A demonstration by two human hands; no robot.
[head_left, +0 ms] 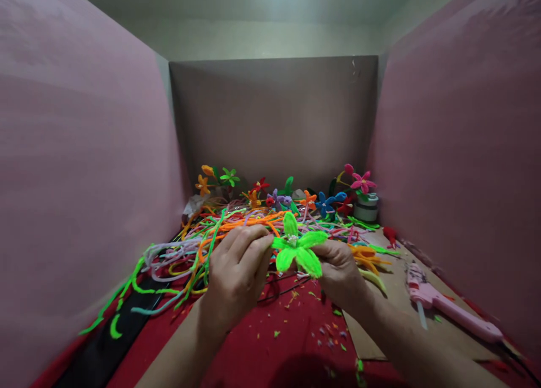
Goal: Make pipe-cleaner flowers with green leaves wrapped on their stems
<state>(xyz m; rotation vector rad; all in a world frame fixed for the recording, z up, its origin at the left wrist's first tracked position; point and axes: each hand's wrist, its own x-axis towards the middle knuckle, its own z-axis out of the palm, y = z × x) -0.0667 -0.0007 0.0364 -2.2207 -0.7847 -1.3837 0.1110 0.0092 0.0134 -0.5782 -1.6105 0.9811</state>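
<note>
A bright green pipe-cleaner flower (pixel 296 247) with several petals and a pale centre is held up in the middle, facing me. My left hand (pixel 240 264) has its fingers closed at the tip of the flower's left petal. From behind the right petals, my right hand (pixel 341 267) grips the flower; its fingertips are partly hidden by the petals, and I cannot see the stem. Behind both hands lies a tangled heap of coloured pipe cleaners (pixel 236 224).
A pink glue gun (pixel 454 309) lies on cardboard (pixel 380 337) at right. Finished flowers (pixel 325 203) line the back, near a grey-green jar (pixel 366 207). Fuzzy scraps (pixel 329 334) dot the red cloth (pixel 253 354). Pink walls (pixel 456 151) stand on both sides.
</note>
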